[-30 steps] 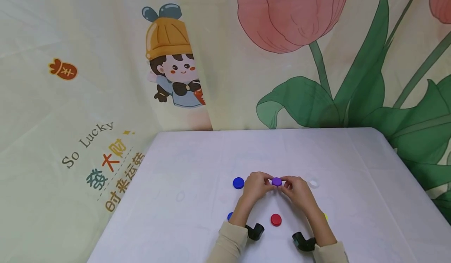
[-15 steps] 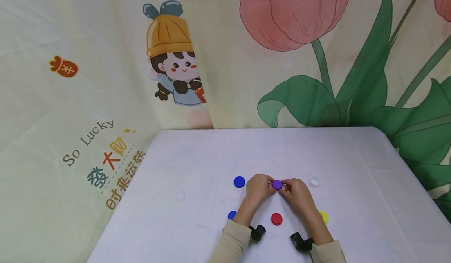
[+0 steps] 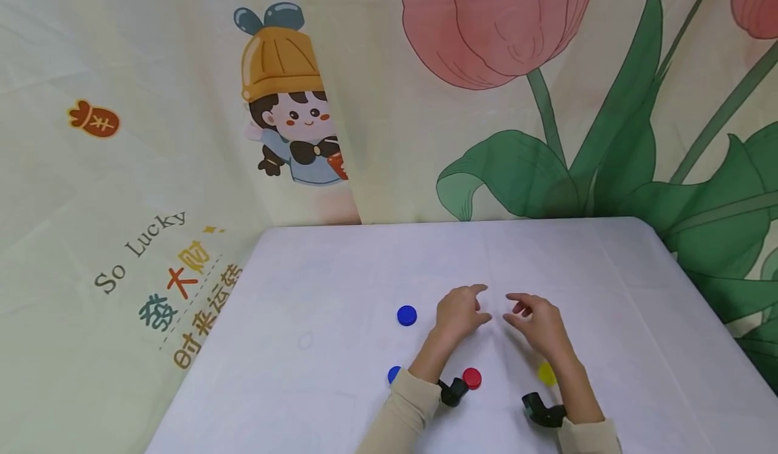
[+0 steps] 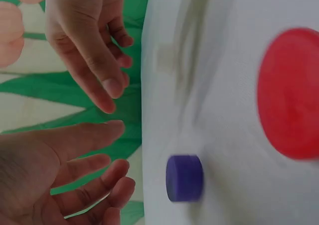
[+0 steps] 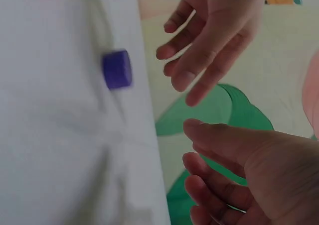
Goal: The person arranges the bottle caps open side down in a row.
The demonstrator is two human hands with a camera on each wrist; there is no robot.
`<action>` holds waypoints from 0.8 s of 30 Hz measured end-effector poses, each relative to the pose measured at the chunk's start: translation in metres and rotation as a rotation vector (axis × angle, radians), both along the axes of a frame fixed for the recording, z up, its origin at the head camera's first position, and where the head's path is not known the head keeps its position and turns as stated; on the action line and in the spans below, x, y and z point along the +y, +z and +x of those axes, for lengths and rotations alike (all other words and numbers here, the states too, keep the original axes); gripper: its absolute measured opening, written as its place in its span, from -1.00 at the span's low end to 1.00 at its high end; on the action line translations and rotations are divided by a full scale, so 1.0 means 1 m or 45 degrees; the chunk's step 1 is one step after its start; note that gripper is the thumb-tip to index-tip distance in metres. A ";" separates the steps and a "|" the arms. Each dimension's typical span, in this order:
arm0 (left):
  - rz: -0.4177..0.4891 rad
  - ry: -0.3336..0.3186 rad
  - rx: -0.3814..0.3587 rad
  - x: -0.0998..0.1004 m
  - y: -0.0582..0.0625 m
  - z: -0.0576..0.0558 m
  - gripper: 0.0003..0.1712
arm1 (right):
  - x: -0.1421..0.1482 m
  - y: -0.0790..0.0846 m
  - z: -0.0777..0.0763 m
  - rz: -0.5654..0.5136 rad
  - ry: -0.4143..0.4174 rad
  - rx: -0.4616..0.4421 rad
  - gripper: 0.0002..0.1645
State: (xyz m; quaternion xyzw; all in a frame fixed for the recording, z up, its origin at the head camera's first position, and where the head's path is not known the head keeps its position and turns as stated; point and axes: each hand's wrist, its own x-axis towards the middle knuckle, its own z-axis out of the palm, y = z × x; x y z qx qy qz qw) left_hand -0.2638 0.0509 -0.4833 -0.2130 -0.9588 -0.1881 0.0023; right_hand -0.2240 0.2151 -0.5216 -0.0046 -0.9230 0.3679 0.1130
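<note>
My left hand [image 3: 458,312] and right hand [image 3: 539,322] are raised above the white table, a short gap between their fingertips. Neither holds anything; thumbs and forefingers are spread apart. A purple cap [image 4: 184,178] stands on the table in the left wrist view, apart from the fingers. The right wrist view also has this purple cap [image 5: 117,69]; in the head view it is out of sight. Below the hands lies a red cap [image 3: 471,378], close to the camera on my left wrist. Beside my right forearm is a yellow disc [image 3: 547,373].
One blue cap [image 3: 406,315] lies left of my left hand. Another blue cap [image 3: 394,375] is partly covered by my left sleeve. The white table [image 3: 340,265] ends at a printed backdrop [image 3: 389,136] with flowers and a cartoon figure.
Both hands have let go of the purple cap and drawn apart, the right hand moving rightward. The clear disc at the right is no longer visible in the head view.
</note>
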 end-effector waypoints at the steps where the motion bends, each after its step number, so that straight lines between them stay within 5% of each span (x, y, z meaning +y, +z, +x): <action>1: -0.010 -0.017 -0.007 0.006 0.002 -0.001 -0.41 | 0.010 -0.007 -0.003 0.018 -0.019 0.027 -0.54; 5: -0.070 -0.073 -0.018 0.028 0.003 -0.007 -0.42 | 0.055 -0.046 -0.021 0.091 -0.115 0.133 -0.49; 8: -0.107 -0.106 -0.053 0.043 0.002 -0.010 -0.41 | 0.079 -0.059 -0.024 0.095 -0.143 0.106 -0.44; 11: -0.140 -0.122 -0.113 0.055 -0.001 -0.012 -0.40 | 0.088 -0.052 -0.018 0.057 -0.128 -0.021 -0.38; 17: -0.215 -0.144 -0.190 0.069 -0.008 -0.016 -0.43 | 0.075 -0.010 0.004 -0.071 -0.039 -0.309 -0.35; 24: -0.254 -0.148 -0.166 0.076 -0.016 -0.016 -0.50 | 0.068 -0.016 0.003 0.002 0.046 -0.242 -0.44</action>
